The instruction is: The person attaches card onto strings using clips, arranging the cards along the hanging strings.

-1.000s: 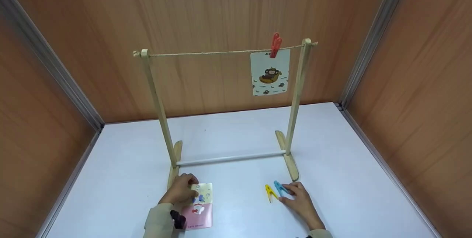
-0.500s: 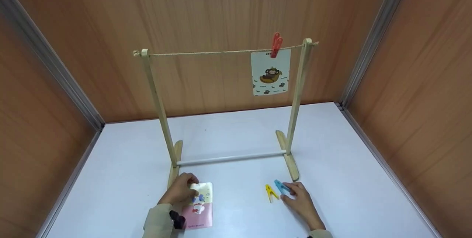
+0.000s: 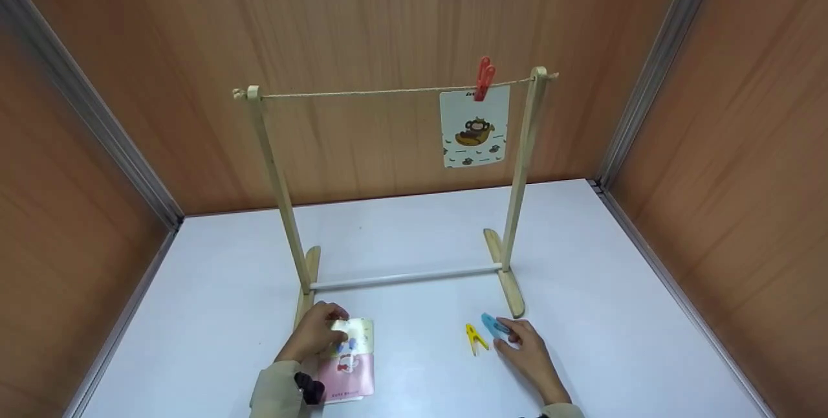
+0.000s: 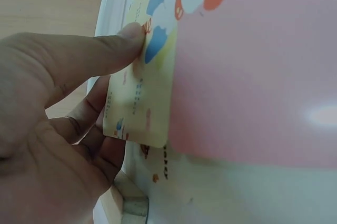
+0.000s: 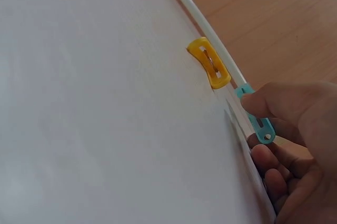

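My left hand (image 3: 315,334) pinches a yellow-and-pink cartoon card (image 3: 352,376) at its far left edge, the thumb on top and the fingers beneath. In the left wrist view the card is raised at this edge, and a white printed sheet (image 4: 165,162) shows under it, mostly hidden. My right hand (image 3: 532,356) holds a light blue clothespin (image 5: 260,124) between thumb and fingers. Just left of that hand, a yellow clothespin (image 3: 475,339) lies on the white table (image 3: 414,366).
Behind the hands stands a wooden rack (image 3: 280,191) with a string (image 3: 362,92) across its top. A red clothespin (image 3: 484,79) fastens a monkey card (image 3: 474,130) to the string near the right post. Wood-grain panels (image 3: 388,17) enclose the table.
The cartoon card has come up slightly at the left hand, and a white edge now shows below its near end. The right hand has drawn the blue clothespin slightly away from the yellow one.
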`<act>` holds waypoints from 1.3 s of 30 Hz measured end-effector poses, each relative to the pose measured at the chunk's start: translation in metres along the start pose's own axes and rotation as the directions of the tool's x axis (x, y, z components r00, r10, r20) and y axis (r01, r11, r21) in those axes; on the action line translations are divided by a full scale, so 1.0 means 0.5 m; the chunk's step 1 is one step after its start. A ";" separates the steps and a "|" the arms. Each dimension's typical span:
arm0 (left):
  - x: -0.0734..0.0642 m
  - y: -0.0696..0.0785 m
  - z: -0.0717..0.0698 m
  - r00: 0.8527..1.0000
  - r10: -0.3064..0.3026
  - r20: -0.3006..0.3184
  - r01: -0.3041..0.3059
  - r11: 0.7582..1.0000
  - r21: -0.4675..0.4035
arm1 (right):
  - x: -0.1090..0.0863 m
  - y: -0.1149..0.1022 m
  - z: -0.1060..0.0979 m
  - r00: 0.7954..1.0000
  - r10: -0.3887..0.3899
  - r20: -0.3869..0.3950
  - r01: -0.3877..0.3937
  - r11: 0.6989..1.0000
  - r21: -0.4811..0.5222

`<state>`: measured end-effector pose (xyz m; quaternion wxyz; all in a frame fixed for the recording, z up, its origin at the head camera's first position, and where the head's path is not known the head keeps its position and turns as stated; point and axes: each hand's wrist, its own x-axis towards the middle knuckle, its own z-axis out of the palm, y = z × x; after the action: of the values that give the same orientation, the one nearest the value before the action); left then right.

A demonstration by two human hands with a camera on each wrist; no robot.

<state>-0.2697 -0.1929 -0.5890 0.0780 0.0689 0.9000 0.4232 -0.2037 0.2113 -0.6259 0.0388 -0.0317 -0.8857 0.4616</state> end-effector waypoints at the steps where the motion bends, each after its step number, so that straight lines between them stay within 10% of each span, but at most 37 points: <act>1: -0.001 0.000 -0.001 1.000 0.002 -0.002 -0.002 1.000 -0.003 | 0.000 0.000 0.000 1.000 -0.001 -0.005 0.001 1.000 0.000; 16: -0.001 -0.002 -0.004 0.988 -0.148 -0.037 0.144 0.984 -0.105 | -0.001 -0.001 0.004 1.000 -0.008 -0.027 0.008 1.000 -0.003; 39: -0.012 -0.015 0.000 0.980 -0.186 -0.077 0.176 0.976 -0.125 | -0.002 -0.006 0.003 0.999 0.040 -0.020 -0.039 0.999 0.029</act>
<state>-0.2641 -0.1991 -0.5943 0.0805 -0.0368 0.8785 0.4694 -0.2030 0.2086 -0.6243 0.0391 -0.0532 -0.8776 0.4748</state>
